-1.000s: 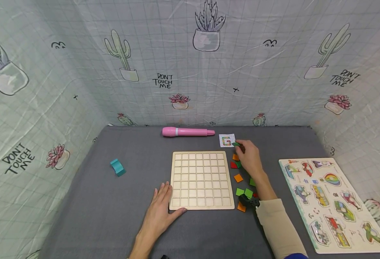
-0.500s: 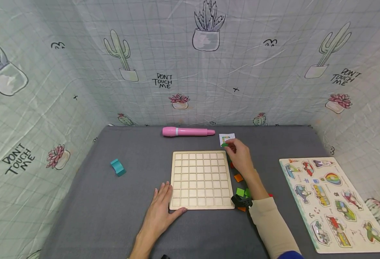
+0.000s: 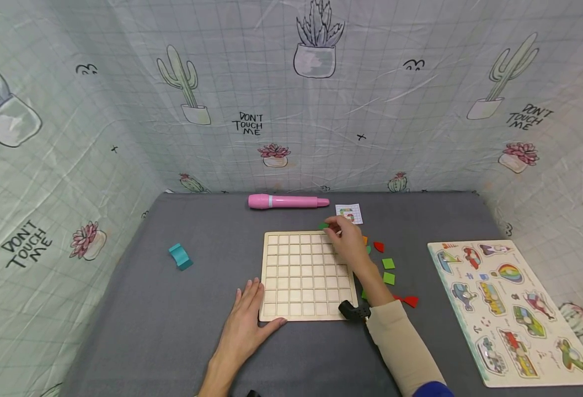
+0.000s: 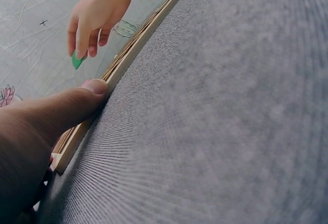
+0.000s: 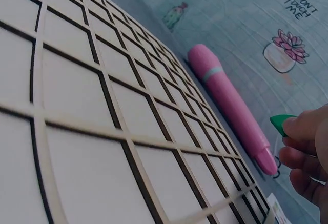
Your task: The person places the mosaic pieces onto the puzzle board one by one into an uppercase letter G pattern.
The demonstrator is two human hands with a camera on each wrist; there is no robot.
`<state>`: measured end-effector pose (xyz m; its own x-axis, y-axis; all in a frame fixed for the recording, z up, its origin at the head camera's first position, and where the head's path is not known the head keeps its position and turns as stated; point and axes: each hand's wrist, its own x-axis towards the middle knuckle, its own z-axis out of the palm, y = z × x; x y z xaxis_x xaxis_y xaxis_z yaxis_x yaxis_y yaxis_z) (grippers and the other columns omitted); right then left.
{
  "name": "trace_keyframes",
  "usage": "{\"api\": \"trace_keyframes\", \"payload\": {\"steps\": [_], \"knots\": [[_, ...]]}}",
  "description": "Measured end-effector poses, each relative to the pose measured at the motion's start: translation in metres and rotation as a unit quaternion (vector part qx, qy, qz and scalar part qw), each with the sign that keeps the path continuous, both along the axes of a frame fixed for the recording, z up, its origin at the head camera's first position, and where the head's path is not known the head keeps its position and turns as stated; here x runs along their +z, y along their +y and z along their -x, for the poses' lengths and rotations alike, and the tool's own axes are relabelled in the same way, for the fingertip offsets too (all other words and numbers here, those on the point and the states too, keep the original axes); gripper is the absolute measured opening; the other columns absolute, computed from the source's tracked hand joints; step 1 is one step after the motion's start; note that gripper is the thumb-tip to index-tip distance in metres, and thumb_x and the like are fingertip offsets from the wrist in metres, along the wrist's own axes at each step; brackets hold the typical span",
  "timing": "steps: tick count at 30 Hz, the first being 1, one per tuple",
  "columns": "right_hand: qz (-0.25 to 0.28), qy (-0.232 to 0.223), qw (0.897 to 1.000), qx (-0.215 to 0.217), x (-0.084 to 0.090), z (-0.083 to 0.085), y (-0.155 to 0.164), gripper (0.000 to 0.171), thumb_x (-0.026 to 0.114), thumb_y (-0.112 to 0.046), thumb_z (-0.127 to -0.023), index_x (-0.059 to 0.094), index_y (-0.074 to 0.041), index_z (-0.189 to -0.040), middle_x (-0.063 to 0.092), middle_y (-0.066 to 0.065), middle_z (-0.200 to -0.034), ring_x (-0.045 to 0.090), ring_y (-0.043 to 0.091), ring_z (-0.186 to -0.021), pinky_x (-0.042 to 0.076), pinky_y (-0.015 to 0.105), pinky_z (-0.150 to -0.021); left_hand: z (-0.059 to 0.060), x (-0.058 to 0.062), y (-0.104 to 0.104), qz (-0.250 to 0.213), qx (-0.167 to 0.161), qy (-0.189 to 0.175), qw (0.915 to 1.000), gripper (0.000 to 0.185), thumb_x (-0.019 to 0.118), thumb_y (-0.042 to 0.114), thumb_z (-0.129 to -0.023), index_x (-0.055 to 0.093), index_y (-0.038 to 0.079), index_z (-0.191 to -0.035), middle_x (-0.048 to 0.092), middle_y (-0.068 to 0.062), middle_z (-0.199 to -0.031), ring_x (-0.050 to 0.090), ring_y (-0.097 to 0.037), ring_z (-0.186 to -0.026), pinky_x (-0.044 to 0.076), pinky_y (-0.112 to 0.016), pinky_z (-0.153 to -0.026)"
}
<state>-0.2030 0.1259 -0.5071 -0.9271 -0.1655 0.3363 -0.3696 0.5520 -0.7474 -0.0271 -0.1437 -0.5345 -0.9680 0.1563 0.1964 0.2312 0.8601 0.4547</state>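
Green piece (image 5: 281, 123) is up by the grid board (image 3: 301, 270)'s far edge, moved left off the printed card (image 3: 351, 213). Right hand (image 3: 349, 242): grip pinching it. Left hand (image 3: 244, 320) spread at near-left corner. Likely placement stage now; visible cells bare.
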Motion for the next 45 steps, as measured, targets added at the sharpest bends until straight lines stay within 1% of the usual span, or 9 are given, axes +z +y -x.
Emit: {"api": "trace_keyframes", "payload": {"steps": [8, 14, 19, 22, 28, 34, 39, 41, 45], "knots": [[-0.011, -0.017, 0.999, 0.028, -0.004, -0.004, -0.022, 0.02, 0.066, -0.011, -0.097, 0.069, -0.005, -0.116, 0.07, 0.007, -0.101, 0.064, 0.018, -0.088, 0.056, 0.028, -0.072, 0.0, -0.001, 0.0, 0.001, 0.002, -0.003, 1.0, 0.096, 0.077, 0.06, -0.079, 0.049, -0.003, -0.145, 0.044, -0.02, -0.155, 0.035, -0.035, -0.15, 0.027, -0.053, -0.125], [-0.012, -0.034, 0.998, 0.044, -0.006, -0.008, -0.036, 0.017, 0.067, -0.013, -0.097, 0.07, -0.008, -0.114, 0.07, 0.005, -0.098, 0.062, 0.015, -0.084, 0.057, 0.029, -0.072, 0.001, -0.001, -0.001, 0.003, 0.0, -0.001, 1.0, 0.096, 0.076, 0.061, -0.079, 0.049, -0.004, -0.145, 0.045, -0.021, -0.154, 0.035, -0.035, -0.149, 0.027, -0.053, -0.125], [-0.02, -0.051, 0.997, 0.053, -0.009, -0.01, -0.048, 0.016, 0.068, -0.014, -0.097, 0.071, -0.009, -0.112, 0.07, 0.003, -0.096, 0.062, 0.014, -0.084, 0.057, 0.03, -0.075, 0.002, -0.001, -0.001, 0.004, -0.001, -0.006, 1.0, 0.097, 0.076, 0.061, -0.079, 0.048, -0.004, -0.146, 0.044, -0.021, -0.155, 0.035, -0.036, -0.15, 0.027, -0.053, -0.125], [-0.027, -0.056, 0.996, 0.06, -0.01, -0.012, -0.055, 0.016, 0.068, -0.013, -0.096, 0.071, -0.009, -0.111, 0.07, 0.002, -0.094, 0.062, 0.014, -0.082, 0.056, 0.03, -0.074, 0.002, 0.0, -0.002, 0.003, -0.001, -0.01, 0.9999, 0.097, 0.076, 0.061, -0.079, 0.048, -0.004, -0.146, 0.044, -0.021, -0.155, 0.035, -0.036, -0.15, 0.027, -0.053, -0.125], [-0.047, -0.049, 0.995, 0.074, -0.013, -0.015, -0.066, 0.016, 0.069, -0.014, -0.095, 0.071, -0.01, -0.111, 0.07, 0.0, -0.093, 0.06, 0.01, -0.08, 0.054, 0.026, -0.071, 0.001, 0.0, -0.002, 0.001, -0.002, -0.016, 0.9999, 0.097, 0.076, 0.06, -0.08, 0.047, -0.003, -0.147, 0.043, -0.02, -0.156, 0.034, -0.035, -0.15, 0.026, -0.053, -0.126], [-0.069, -0.037, 0.993, 0.089, -0.016, -0.016, -0.073, 0.017, 0.069, -0.016, -0.096, 0.072, -0.011, -0.112, 0.07, -0.001, -0.094, 0.057, 0.009, -0.077, 0.052, 0.024, -0.068, 0.001, 0.0, -0.002, 0.001, -0.004, -0.013, 0.9999, 0.097, 0.076, 0.06, -0.08, 0.047, -0.003, -0.147, 0.043, -0.02, -0.156, 0.034, -0.035, -0.15, 0.027, -0.053, -0.125], [-0.098, -0.038, 0.99, 0.09, -0.017, -0.016, -0.077, 0.017, 0.068, -0.018, -0.096, 0.072, -0.013, -0.112, 0.068, -0.002, -0.095, 0.055, 0.009, -0.078, 0.051, 0.024, -0.071, 0.001, -0.001, -0.002, 0.0, -0.008, -0.01, 0.9999, 0.096, 0.076, 0.06, -0.08, 0.047, -0.004, -0.146, 0.043, -0.021, -0.156, 0.035, -0.036, -0.15, 0.027, -0.055, -0.125], [-0.104, -0.037, 0.99, 0.091, -0.017, -0.016, -0.078, 0.017, 0.069, -0.018, -0.096, 0.072, -0.013, -0.112, 0.067, -0.001, -0.096, 0.057, 0.009, -0.081, 0.052, 0.026, -0.073, 0.001, -0.001, -0.002, -0.001, -0.008, -0.009, 0.9999, 0.096, 0.076, 0.059, -0.08, 0.047, -0.004, -0.146, 0.043, -0.021, -0.155, 0.035, -0.036, -0.149, 0.028, -0.055, -0.124], [-0.118, -0.021, 0.988, 0.095, -0.015, -0.016, -0.08, 0.019, 0.07, -0.018, -0.095, 0.074, -0.011, -0.112, 0.067, 0.001, -0.099, 0.061, 0.013, -0.086, 0.056, 0.03, -0.076, 0.001, -0.001, -0.002, -0.001, -0.007, -0.007, 0.9999, 0.096, 0.076, 0.059, -0.08, 0.047, -0.004, -0.146, 0.043, -0.021, -0.155, 0.035, -0.036, -0.149, 0.028, -0.055, -0.124]]}}
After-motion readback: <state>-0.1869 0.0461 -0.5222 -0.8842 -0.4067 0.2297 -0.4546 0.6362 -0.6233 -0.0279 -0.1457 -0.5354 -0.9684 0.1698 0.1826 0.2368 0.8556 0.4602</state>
